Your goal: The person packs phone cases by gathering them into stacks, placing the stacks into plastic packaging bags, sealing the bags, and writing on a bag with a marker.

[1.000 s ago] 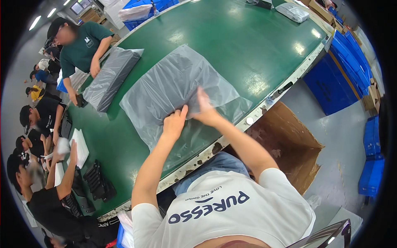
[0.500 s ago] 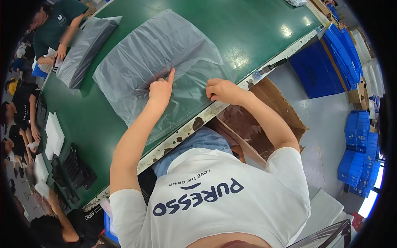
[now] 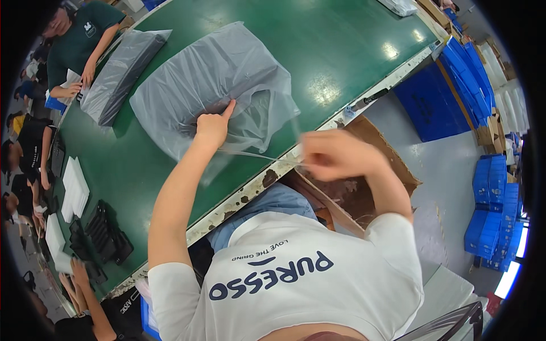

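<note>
A clear plastic bag (image 3: 216, 79) with a dark folded item inside lies on the green table (image 3: 341, 40). My left hand (image 3: 212, 126) presses down on the bag's near edge, fingers curled with the index finger out. My right hand (image 3: 330, 154), blurred, is off the table's edge and pinches a thin clear strip (image 3: 256, 156) that stretches from the bag's opening toward it.
A second bagged dark item (image 3: 119, 74) lies further left, under another person's hands (image 3: 85, 74). White sheets (image 3: 74, 187) and black trays (image 3: 108, 233) sit at the table's left end. An open cardboard box (image 3: 369, 170) is below the table edge; blue crates (image 3: 455, 74) stand on the right.
My right hand has pulled back from the bag past the table edge, drawing a clear strip off it. My left hand stays pressed on the bag.
</note>
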Demonstrator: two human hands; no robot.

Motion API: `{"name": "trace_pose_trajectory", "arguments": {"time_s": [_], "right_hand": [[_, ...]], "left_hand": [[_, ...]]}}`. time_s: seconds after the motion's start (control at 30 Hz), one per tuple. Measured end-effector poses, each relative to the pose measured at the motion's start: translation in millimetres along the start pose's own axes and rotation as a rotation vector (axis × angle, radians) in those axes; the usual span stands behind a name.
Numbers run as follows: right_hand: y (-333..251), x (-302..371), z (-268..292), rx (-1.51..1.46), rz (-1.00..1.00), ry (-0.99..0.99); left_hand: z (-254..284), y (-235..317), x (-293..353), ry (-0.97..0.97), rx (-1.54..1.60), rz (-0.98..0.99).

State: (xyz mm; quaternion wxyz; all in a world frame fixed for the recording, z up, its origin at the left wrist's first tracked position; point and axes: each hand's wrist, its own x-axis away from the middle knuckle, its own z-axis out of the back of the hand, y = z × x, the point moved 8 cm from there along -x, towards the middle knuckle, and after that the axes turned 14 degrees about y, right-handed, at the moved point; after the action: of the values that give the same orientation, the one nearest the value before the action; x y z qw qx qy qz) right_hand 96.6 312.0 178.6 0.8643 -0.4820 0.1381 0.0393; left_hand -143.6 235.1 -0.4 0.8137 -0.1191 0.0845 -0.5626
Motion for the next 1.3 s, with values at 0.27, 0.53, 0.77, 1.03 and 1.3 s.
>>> {"name": "trace_pose_trajectory", "arguments": {"time_s": [0.27, 0.53, 0.77, 1.03, 1.3], "right_hand": [[154.1, 267.4, 121.6, 0.076, -0.849, 1.025], [120.9, 110.1, 37.9, 0.323, -0.516, 0.798], [114.4, -68.5, 22.8, 0.675, 0.420, 0.439], [230.7, -184.4, 100.4, -0.200, -0.164, 0.949], [306.8, -187.7, 124.7, -0.200, -0.095, 0.993]], "left_hand": [[7.7, -2.1, -6.3, -0.291, 0.198, -0.015], [20.6, 19.7, -20.0, -0.165, 0.043, 0.052], [36.3, 25.6, 1.4, 0.335, 0.349, 0.010], [75.4, -94.4, 131.6, 0.223, 1.048, 0.326], [111.2, -79.9, 171.8, 0.846, 0.743, 0.421]]}}
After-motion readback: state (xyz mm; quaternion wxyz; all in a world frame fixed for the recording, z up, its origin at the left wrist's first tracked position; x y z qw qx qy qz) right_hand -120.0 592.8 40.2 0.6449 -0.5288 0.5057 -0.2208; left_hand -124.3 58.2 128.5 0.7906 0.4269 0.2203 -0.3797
